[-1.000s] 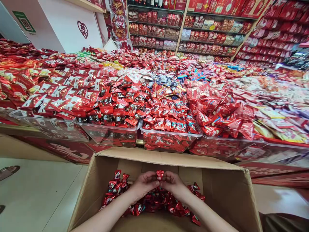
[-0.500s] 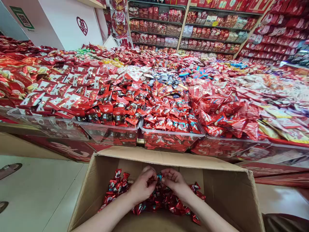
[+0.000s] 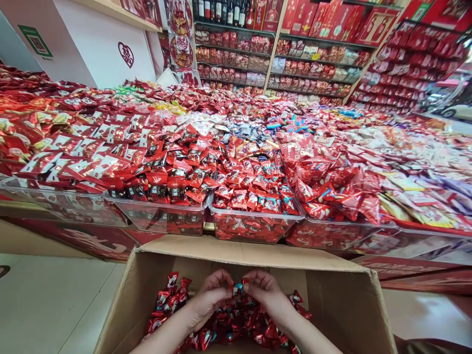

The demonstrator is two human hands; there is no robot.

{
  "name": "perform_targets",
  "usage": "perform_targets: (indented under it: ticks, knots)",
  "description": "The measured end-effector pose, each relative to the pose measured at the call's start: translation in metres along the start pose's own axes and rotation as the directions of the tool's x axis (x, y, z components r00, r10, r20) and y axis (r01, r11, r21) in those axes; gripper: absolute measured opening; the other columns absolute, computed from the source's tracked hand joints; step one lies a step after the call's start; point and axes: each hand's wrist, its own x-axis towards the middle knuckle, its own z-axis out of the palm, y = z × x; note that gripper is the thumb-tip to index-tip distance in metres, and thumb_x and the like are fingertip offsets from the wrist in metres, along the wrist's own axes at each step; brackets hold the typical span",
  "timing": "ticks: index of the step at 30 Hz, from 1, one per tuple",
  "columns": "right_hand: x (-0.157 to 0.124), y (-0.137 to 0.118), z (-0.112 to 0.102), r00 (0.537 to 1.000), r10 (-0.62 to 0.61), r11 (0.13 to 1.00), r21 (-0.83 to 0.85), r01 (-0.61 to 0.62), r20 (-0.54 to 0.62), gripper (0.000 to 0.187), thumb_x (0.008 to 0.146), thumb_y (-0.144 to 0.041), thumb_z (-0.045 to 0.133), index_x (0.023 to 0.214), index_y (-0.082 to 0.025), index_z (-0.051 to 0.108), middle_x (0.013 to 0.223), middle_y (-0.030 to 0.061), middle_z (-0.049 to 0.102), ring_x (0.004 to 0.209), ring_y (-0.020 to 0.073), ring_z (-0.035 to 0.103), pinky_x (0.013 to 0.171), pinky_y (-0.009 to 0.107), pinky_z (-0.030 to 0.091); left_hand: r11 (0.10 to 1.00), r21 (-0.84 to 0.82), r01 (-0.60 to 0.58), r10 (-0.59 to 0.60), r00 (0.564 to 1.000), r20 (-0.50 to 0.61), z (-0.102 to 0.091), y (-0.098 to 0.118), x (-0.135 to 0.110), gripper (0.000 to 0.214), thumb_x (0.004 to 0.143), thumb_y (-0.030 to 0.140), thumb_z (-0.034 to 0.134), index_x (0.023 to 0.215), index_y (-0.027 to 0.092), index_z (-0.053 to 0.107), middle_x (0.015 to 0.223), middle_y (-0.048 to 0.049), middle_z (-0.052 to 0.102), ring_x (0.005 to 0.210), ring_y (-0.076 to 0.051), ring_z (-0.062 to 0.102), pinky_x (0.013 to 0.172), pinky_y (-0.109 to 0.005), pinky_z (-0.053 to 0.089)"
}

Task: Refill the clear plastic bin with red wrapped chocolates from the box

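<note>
Between my two hands is one small wrapped candy point(image 3: 238, 289) with a red and blue wrapper, pinched at its two ends. My left hand point(image 3: 214, 295) grips its left end with thumb and forefinger. On the other side, my right hand point(image 3: 263, 292) pinches the right end. Both hands are inside an open cardboard box point(image 3: 342, 300), above a loose heap of similar red candies point(image 3: 165, 305). My hands and forearms hide part of the heap.
Behind the box stands a row of clear plastic bins point(image 3: 254, 226) piled with red-wrapped sweets. Further back are shelves point(image 3: 236, 37) of packets, bottles and red boxes. A white panel point(image 3: 106, 44) with a heart sign rises at the left. Pale floor tiles point(image 3: 84, 300) show beside the box.
The view has tilted up slightly, so bottles on the top shelf now show. My hands have drawn a little apart, and the candy between them is plainer to see.
</note>
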Motion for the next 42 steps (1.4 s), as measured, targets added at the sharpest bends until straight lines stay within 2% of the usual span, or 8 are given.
perform_targets:
  ticks: [3,5,10,15,21,24,37,42]
  knots:
    - [-0.011,-0.01,0.005,0.993,-0.099,0.933,-0.341,0.117,0.07,0.01,0.064,-0.025,0.056,0.071,-0.019,0.057,0.057,-0.0016,0.056,0.054,0.0115,0.049,0.05,0.022,0.036,0.996,-0.067,0.051,-0.049,0.998,0.031,0.0,0.004,-0.002,0.01,0.072,0.025,0.05,0.067,0.016,0.049,0.063,0.0021,0.053,0.06,-0.009,0.05,0.057,-0.022,0.037]
    - [-0.026,-0.029,0.011,0.956,-0.183,0.776,-0.564,0.283,0.228,0.011,0.068,-0.02,0.049,0.072,-0.021,0.059,0.065,0.0007,0.059,0.063,0.0142,0.052,0.057,0.024,0.038,0.996,-0.068,0.057,-0.056,0.998,0.024,0.0,0.005,-0.003,0.015,0.074,0.029,0.046,0.068,0.016,0.049,0.064,0.0009,0.055,0.059,-0.009,0.051,0.056,-0.022,0.036]
    - [-0.062,-0.128,0.02,0.749,-0.328,0.34,-0.668,0.662,0.576,0.025,0.073,-0.012,0.039,0.086,-0.025,0.056,0.075,0.0023,0.059,0.07,0.013,0.052,0.062,0.022,0.04,0.999,0.019,0.047,-0.047,0.998,-0.04,-0.008,-0.006,0.004,0.014,0.069,0.03,0.053,0.07,0.017,0.048,0.064,0.0024,0.055,0.057,-0.009,0.051,0.054,-0.021,0.034]
    - [-0.029,-0.245,0.009,0.636,-0.636,-0.182,-0.886,0.426,0.436,0.019,0.073,-0.017,0.041,0.083,-0.021,0.057,0.077,0.0033,0.06,0.075,0.0157,0.051,0.069,0.028,0.038,0.984,0.16,0.081,-0.081,0.997,-0.004,-0.022,-0.029,0.014,0.024,0.059,0.034,0.06,0.071,0.017,0.048,0.057,0.0054,0.05,0.049,-0.007,0.046,0.047,-0.019,0.029]
    - [0.054,-0.298,-0.012,0.87,-0.415,-0.369,-0.923,0.106,0.265,0.017,0.063,-0.012,0.048,0.072,-0.018,0.062,0.068,0.0012,0.063,0.062,0.0139,0.055,0.054,0.024,0.038,0.955,0.291,0.057,-0.074,0.996,0.047,-0.031,-0.037,0.016,0.029,0.057,0.036,0.062,0.074,0.016,0.049,0.051,0.0067,0.047,0.045,-0.006,0.041,0.044,-0.019,0.025]
    - [0.071,-0.293,-0.014,0.914,-0.321,-0.45,-0.889,0.082,0.247,0.019,0.059,-0.009,0.05,0.068,-0.019,0.063,0.066,0.0013,0.064,0.06,0.0139,0.056,0.05,0.022,0.037,0.954,0.298,0.033,-0.057,0.996,0.072,-0.031,-0.034,0.015,0.028,0.058,0.034,0.062,0.075,0.016,0.049,0.053,0.0062,0.047,0.046,-0.006,0.04,0.046,-0.02,0.026]
    - [0.076,-0.287,-0.018,0.885,-0.358,-0.533,-0.844,0.068,0.298,0.019,0.063,-0.011,0.046,0.071,-0.017,0.062,0.066,0.0051,0.064,0.062,0.0154,0.056,0.052,0.023,0.037,0.951,0.295,0.091,-0.119,0.99,0.079,-0.033,-0.044,0.019,0.028,0.052,0.032,0.065,0.072,0.017,0.05,0.053,0.007,0.045,0.045,-0.005,0.037,0.044,-0.02,0.023]
    - [0.07,-0.284,-0.008,0.821,-0.358,-0.581,-0.794,0.177,0.445,0.021,0.071,-0.015,0.042,0.072,-0.019,0.063,0.07,0.0039,0.064,0.065,0.0156,0.054,0.069,0.031,0.035,0.953,0.286,0.101,-0.132,0.987,0.091,-0.032,-0.044,0.018,0.028,0.054,0.03,0.065,0.073,0.016,0.05,0.053,0.0072,0.045,0.044,-0.005,0.036,0.044,-0.019,0.022]
